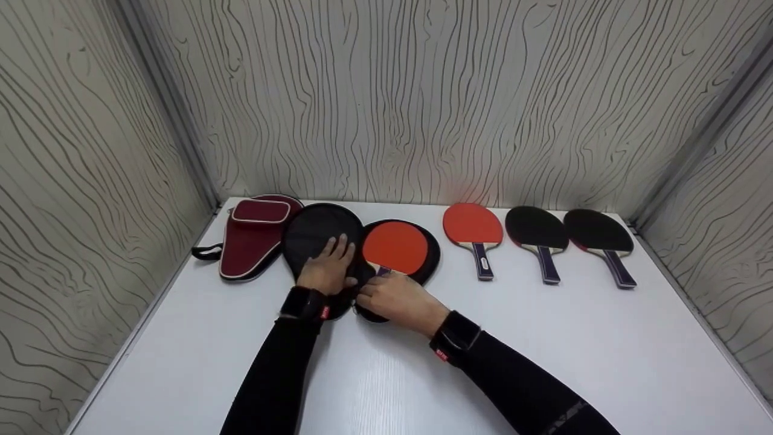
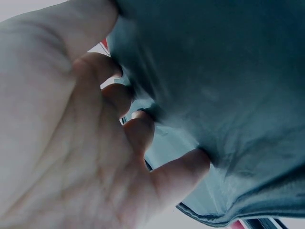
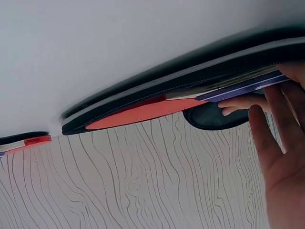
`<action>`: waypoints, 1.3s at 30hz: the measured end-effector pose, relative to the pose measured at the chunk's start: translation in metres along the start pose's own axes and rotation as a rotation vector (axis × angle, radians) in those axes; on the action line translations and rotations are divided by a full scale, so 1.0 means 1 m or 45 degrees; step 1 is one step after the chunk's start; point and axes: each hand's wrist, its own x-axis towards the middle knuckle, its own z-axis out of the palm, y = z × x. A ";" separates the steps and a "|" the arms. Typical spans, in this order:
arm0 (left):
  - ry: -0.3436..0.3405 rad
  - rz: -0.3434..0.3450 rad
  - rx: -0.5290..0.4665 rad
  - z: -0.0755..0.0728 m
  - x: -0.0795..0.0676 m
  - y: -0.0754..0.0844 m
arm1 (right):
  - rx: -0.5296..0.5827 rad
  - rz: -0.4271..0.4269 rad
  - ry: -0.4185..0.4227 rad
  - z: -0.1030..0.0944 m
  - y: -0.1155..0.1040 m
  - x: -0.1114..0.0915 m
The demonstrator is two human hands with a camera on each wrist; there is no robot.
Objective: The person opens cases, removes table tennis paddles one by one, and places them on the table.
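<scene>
A black zip case lies opened in two halves on the white table (image 1: 386,386). My left hand (image 1: 331,263) presses flat on the left half (image 1: 314,226), its fingertips (image 2: 143,126) dimpling the dark fabric (image 2: 219,90). A red-faced paddle (image 1: 395,246) lies in the right half (image 1: 432,254). My right hand (image 1: 386,295) covers and holds the paddle's purple handle (image 3: 238,88). Its fingers (image 3: 267,133) lie along the handle in the right wrist view, where the red face (image 3: 143,112) sits within the case's rim (image 3: 167,90).
A maroon paddle case (image 1: 253,238) lies at the far left, touching the black one. To the right lie three bare paddles in a row: one red (image 1: 473,225) and two black (image 1: 536,228) (image 1: 598,231). Wood-grain walls (image 1: 423,109) close in three sides.
</scene>
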 end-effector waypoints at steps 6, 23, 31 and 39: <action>0.005 -0.001 0.002 0.001 -0.001 0.000 | 0.014 -0.004 0.072 -0.003 0.006 -0.006; -0.029 -0.011 -0.016 -0.003 -0.002 0.001 | 0.074 0.176 0.250 -0.023 0.035 -0.026; -0.013 -0.005 -0.029 -0.001 -0.003 0.001 | 0.189 0.401 0.264 -0.033 0.050 -0.035; -0.023 -0.008 -0.047 -0.004 -0.005 0.003 | 0.372 0.647 0.284 -0.038 0.066 -0.054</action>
